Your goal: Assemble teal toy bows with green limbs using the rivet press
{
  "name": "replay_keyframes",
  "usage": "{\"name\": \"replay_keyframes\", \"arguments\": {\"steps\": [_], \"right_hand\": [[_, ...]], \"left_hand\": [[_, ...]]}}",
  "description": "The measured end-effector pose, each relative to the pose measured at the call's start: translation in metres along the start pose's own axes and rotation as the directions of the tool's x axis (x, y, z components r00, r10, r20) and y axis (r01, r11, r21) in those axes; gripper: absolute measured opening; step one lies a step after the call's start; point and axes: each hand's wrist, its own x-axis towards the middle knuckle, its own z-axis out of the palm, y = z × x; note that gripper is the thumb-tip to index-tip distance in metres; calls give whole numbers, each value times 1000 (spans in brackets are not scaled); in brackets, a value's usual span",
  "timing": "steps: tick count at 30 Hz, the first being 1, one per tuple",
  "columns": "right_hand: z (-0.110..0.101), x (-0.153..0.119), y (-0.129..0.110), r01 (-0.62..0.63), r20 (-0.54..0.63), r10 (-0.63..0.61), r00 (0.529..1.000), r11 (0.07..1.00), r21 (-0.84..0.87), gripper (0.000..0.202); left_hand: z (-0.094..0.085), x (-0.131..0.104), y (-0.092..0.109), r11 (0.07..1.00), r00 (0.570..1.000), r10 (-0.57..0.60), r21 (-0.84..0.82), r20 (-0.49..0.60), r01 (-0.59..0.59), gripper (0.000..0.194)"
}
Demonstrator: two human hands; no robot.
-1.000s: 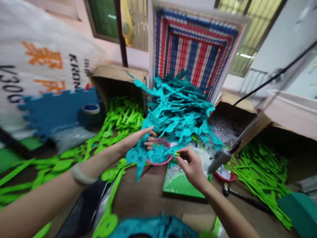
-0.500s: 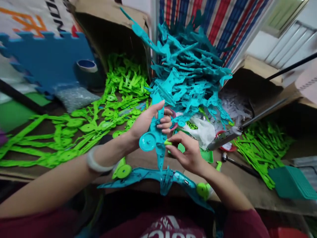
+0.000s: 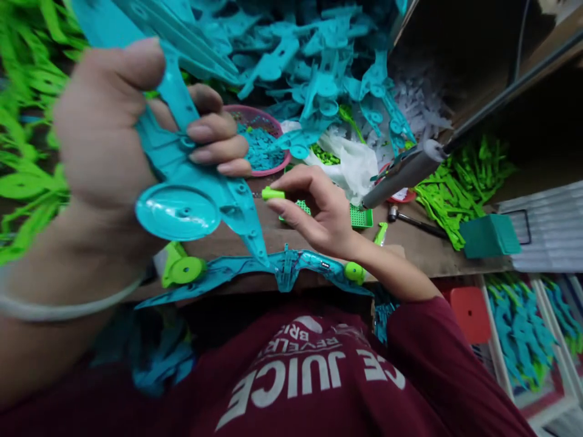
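Note:
My left hand (image 3: 107, 115), close to the camera, is wrapped around the grip of a turquoise plastic toy bow shell (image 3: 177, 209) with a round disc near its lower end. Between thumb and fingers of my right hand (image 3: 321, 212) is a small lime-green plastic piece (image 3: 273, 193), held just right of the shell and apart from it. Below lies another turquoise bow shell (image 3: 246, 272) along the table's front edge, inner side up. Lime-green round-ended parts sit at its left (image 3: 184, 270) and right (image 3: 354, 273) ends.
Turquoise shells (image 3: 319, 67) are heaped at the back. A pink basket (image 3: 285, 165) holds small turquoise parts beside a green tray (image 3: 362, 217). A grey rod-like tool (image 3: 405, 173) slants in from the right, above a hammer (image 3: 419, 223) and a teal box (image 3: 489, 235). Lime-green parts (image 3: 449, 194) lie nearby.
The view has tilted down and shifted right. My left hand and its shell now appear larger, nearer the camera and further left. The lime-green piece has come away from the shell's side.

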Motion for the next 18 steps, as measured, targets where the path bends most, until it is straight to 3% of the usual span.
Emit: {"name": "replay_keyframes", "arguments": {"steps": [4, 7, 12, 18], "right_hand": [[3, 0, 2, 107, 30, -108, 994, 994, 31, 30], [4, -2, 4, 73, 7, -75, 997, 988, 139, 19], [0, -4, 5, 59, -30, -54, 998, 980, 189, 8], [0, -1, 5, 114, 55, -122, 991, 985, 132, 10]], "left_hand": [[5, -1, -4, 998, 998, -42, -58, -36, 40, 62], [7, -2, -7, 989, 994, -82, -131, -66, 73, 63], [-3, -2, -6, 971, 1000, -28, -236, 2, 28, 55], [-10, -3, -10, 961, 998, -17, -275, 55, 32, 45]]}}
